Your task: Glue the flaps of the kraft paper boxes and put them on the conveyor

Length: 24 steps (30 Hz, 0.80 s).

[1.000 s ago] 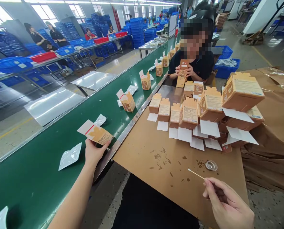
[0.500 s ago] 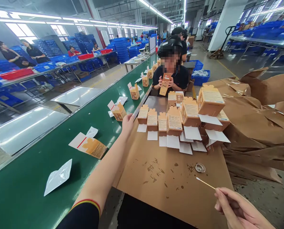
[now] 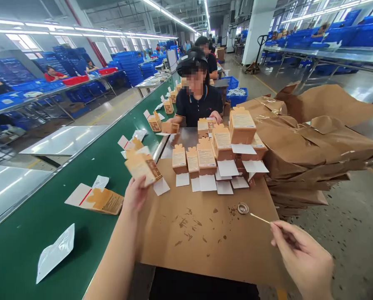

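Note:
My left hand [image 3: 135,193] grips a small kraft-coloured carton [image 3: 142,168] and holds it tilted above the board's near left corner. My right hand [image 3: 302,258] pinches a thin wooden swab [image 3: 260,218] with a pale tip, which points towards a small round metal dish [image 3: 243,208] on the brown cardboard sheet [image 3: 186,246]. The swab tip and dish are apart. Several upright cartons [image 3: 206,156] stand in rows on the sheet, with white cards [image 3: 207,182] lying below them. A flattened carton [image 3: 94,199] lies on the green conveyor belt [image 3: 33,216] to my left.
A silver foil pouch [image 3: 55,253] lies on the belt. Across the board, a co-worker [image 3: 199,106] in a dark polo shirt reaches towards a carton near the belt. Brown kraft paper [image 3: 311,146] is piled on the right. Blue crates [image 3: 238,96] stand beyond.
My left hand has risen from the conveyor edge with a carton in it. The view has swung right and up. The co-worker's hands have moved from chest height towards the belt.

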### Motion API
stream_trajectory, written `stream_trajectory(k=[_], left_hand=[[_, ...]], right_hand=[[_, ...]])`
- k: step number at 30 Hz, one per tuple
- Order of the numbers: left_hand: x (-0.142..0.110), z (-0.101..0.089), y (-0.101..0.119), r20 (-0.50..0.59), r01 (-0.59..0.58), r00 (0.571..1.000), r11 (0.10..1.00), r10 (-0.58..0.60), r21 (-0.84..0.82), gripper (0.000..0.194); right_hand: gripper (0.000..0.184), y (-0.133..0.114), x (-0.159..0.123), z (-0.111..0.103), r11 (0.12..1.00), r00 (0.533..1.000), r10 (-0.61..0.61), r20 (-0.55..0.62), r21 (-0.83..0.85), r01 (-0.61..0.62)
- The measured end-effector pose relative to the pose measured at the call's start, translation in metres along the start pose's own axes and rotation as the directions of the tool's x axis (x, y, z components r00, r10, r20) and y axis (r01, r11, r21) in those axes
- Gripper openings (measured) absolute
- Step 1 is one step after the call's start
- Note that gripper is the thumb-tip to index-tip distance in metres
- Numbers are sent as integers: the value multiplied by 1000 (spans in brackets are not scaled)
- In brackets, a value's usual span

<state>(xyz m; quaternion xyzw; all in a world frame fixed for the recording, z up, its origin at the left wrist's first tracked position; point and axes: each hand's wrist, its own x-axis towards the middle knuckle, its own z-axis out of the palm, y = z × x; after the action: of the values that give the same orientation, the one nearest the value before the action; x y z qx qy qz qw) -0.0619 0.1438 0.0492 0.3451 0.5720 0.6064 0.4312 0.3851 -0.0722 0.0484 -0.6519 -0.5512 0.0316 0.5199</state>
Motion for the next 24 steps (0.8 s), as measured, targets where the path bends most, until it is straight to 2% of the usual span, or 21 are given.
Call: stream_trajectory(k=[2,4,6,8,10,12,14,17,20,22,24], left_hand=[[-49,-17,-12,69,29,997,997,-24,-75,83],[-97,-22,-28,157,135,980,986,-120,-93,86],[-135,-13,-44,243,259,939,965,-243,-35,81],[-156,4,-55,319,329,890,943,-324,40,77],[-161,21,-60,373,327,862,939,-342,104,75],[-157,33,-58,397,295,858,945,-326,139,75],[-151,38,-53,412,287,850,945,-327,157,77],[-147,40,-48,432,313,829,935,-356,169,80],[-146,40,-47,441,316,820,931,-364,182,80],[-145,39,-49,442,304,824,935,-355,184,79],[-144,39,-52,449,293,825,939,-343,179,78]], right_hand=[[35,2,11,13,994,995,-95,30,-57,97],[34,7,18,25,982,985,-163,64,-90,169],[33,13,22,34,970,972,-207,108,-108,218],[34,20,23,40,962,961,-227,157,-120,247],[37,25,25,42,958,954,-231,190,-129,258],[39,26,24,40,956,954,-233,191,-134,260],[34,21,21,35,958,957,-247,149,-107,264],[18,1,4,34,969,961,-248,122,43,245],[17,-24,-22,50,968,945,-197,262,205,145],[24,-35,-38,69,966,922,-166,350,246,81],[28,-40,-49,88,963,908,-157,389,265,53]])
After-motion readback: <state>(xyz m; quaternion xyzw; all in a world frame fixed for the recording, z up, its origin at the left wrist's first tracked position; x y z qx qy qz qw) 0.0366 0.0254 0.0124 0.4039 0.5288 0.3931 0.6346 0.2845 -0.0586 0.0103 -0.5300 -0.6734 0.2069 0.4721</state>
